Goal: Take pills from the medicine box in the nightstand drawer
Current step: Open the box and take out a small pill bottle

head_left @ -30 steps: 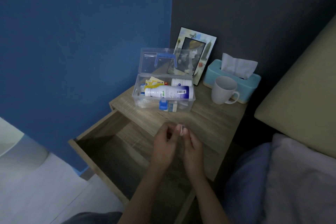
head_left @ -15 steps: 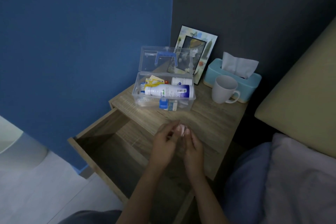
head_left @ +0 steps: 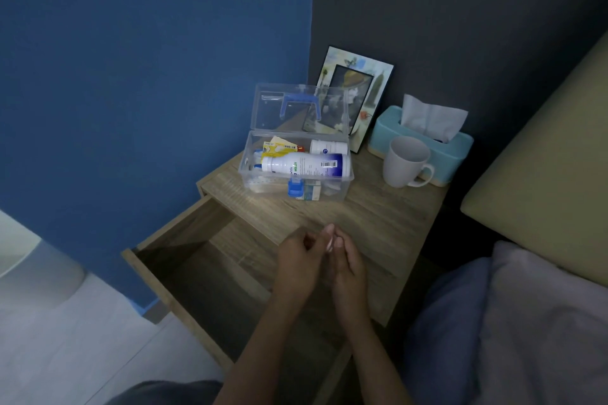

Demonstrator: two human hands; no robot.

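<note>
The clear medicine box (head_left: 250, 171) stands on the nightstand top (head_left: 378, 217) with its lid (head_left: 269, 108) raised upright and its blue latch facing me. Inside lie a large white bottle (head_left: 302, 166), a small white jar (head_left: 329, 146) and a yellow packet (head_left: 279, 145). The drawer (head_left: 171, 299) below is pulled out and looks bare and dark. My left hand (head_left: 297, 260) and my right hand (head_left: 348, 270) meet over the nightstand's front edge. Their fingertips pinch a small pale item (head_left: 330, 242), too small to identify.
A white mug (head_left: 406, 161) and a light blue tissue box (head_left: 457, 148) stand right of the medicine box. A picture frame (head_left: 358, 76) leans on the dark wall behind. The bed's pillow and blanket (head_left: 543, 322) lie at the right, and a blue wall is at the left.
Both hands have stayed together at the nightstand's front edge, with only small finger movements on the pale item. Nothing else has moved.
</note>
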